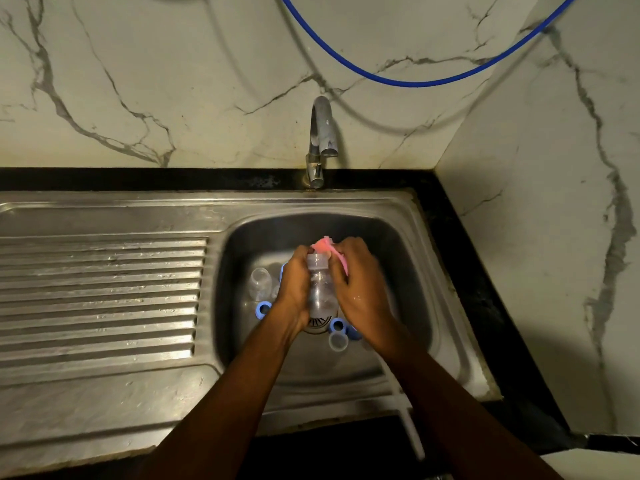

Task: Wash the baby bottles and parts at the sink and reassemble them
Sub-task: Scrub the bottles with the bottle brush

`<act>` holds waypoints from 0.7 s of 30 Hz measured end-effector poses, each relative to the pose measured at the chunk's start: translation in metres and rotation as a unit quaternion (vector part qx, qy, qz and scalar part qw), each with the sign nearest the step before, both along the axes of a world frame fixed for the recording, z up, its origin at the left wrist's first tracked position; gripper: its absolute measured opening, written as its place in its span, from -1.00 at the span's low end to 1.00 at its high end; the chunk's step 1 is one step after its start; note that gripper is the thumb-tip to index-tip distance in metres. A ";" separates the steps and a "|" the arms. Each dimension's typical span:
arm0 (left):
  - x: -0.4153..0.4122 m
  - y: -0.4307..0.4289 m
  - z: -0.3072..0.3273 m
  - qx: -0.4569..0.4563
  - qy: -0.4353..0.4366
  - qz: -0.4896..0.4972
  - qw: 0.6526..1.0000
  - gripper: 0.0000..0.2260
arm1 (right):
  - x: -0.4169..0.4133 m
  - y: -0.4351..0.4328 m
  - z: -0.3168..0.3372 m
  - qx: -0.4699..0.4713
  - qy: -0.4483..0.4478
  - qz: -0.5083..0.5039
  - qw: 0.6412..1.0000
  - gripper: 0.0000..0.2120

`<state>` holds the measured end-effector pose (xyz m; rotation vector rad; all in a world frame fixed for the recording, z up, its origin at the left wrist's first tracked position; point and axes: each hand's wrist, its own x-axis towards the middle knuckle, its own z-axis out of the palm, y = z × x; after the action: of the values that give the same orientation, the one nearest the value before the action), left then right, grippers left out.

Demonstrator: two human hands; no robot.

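A clear bottle (320, 289) is being gripped over the sink (410, 261) by the left hand (294, 284), fingers curled round it, apparently to steady its neck. There a pink sponge (325, 244) is being pinched and pressed by the right hand (356, 277). Blue rings (263, 308) are lying below, probably awaiting washing.

2 bare forearms (239, 393) (right hand (360, 289) glistens wet).
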<state>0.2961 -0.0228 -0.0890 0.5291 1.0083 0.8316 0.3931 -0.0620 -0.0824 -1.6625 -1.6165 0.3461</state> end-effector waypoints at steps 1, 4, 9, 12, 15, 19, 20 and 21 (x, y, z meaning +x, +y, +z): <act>-0.002 0.002 -0.002 0.002 -0.006 -0.007 1.000 -0.69 | -0.003 0.000 0.000 -0.002 0.007 0.013 1.000 -0.94; -0.008 0.004 -0.004 -0.003 -0.019 -0.032 0.999 -0.56 | 0.001 0.004 -0.004 -0.043 -0.009 0.021 0.999 -0.97; -0.004 0.015 -0.019 0.004 0.122 -0.054 0.991 -0.43 | 0.042 0.027 -0.026 -0.209 0.157 -0.109 0.959 -0.76; 0.007 0.023 -0.033 0.061 0.177 -0.060 0.980 -0.70 | 0.056 0.028 -0.031 -0.279 0.339 -0.119 0.890 -0.78; 0.016 0.041 -0.062 0.167 0.241 -0.059 0.954 -0.78 | 0.077 0.036 -0.050 -0.325 0.506 -0.106 0.792 -0.82; 0.026 0.063 -0.092 0.255 0.369 -0.102 0.888 -0.70 | 0.084 0.055 -0.066 -0.342 0.589 -0.110 0.724 -0.68; 0.027 0.067 -0.099 0.274 0.383 -0.115 0.874 -0.65 | 0.087 0.059 -0.068 -0.348 0.590 -0.108 0.721 -0.68; 0.028 0.070 -0.106 0.289 0.393 -0.127 0.864 -0.61 | 0.089 0.062 -0.072 -0.352 0.593 -0.116 0.715 -0.72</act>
<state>0.3238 0.0473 -0.1954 1.5776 1.3786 0.6703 0.4820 0.0001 -0.1546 -1.4821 -0.2508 1.6479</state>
